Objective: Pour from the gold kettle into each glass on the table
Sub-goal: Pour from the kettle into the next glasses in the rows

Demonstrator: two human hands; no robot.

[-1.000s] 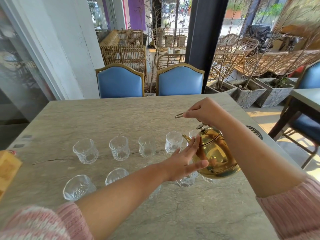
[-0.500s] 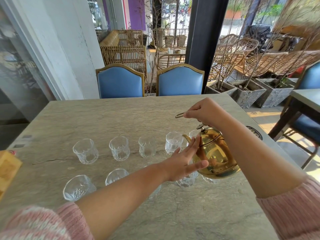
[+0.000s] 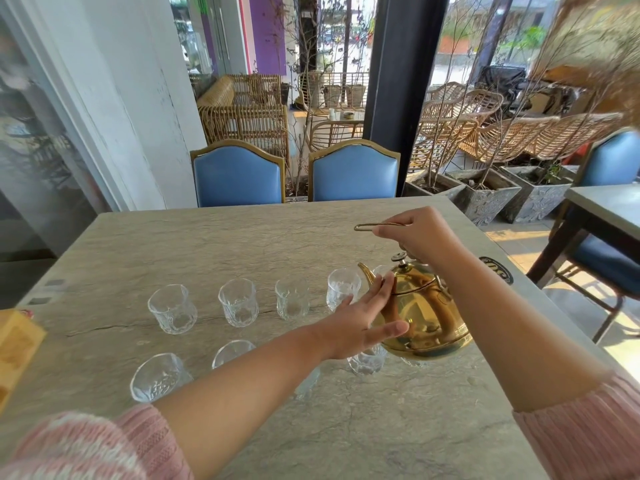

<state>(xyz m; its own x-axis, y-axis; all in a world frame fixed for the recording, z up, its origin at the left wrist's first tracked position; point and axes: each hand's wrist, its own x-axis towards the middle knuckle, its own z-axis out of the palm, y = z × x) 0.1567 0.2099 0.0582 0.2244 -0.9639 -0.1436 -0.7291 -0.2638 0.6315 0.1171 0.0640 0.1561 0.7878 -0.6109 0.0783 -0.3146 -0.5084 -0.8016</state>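
At the counter's 3 o'clock side: gold kettle held up off the counter, over the right end of the glasses
Right hand: grip closed around the kettle's thin wire handle, which sticks out toward 9 o'clock from the fist
Left hand: fingers spread flat, palm pressed against the kettle's side just below the spout; it clasps nothing
Kettle lid: on, with a small knob on top
Back row: four clear glasses upright in a line, the far-left glass, the second glass, the third glass and the fourth glass, the last just beside the spout; a fifth shows only as a sliver behind the spout
Front row: a near-left glass, a glass beside it partly behind the left forearm, and a glass under the kettle
Contents of the glasses: cannot tell
Sleeves: pink knit, pushed up both forearms
At 9 o'clock: a yellow box on the counter's edge
At 12 o'clock: two blue chairs pushed up to the far side
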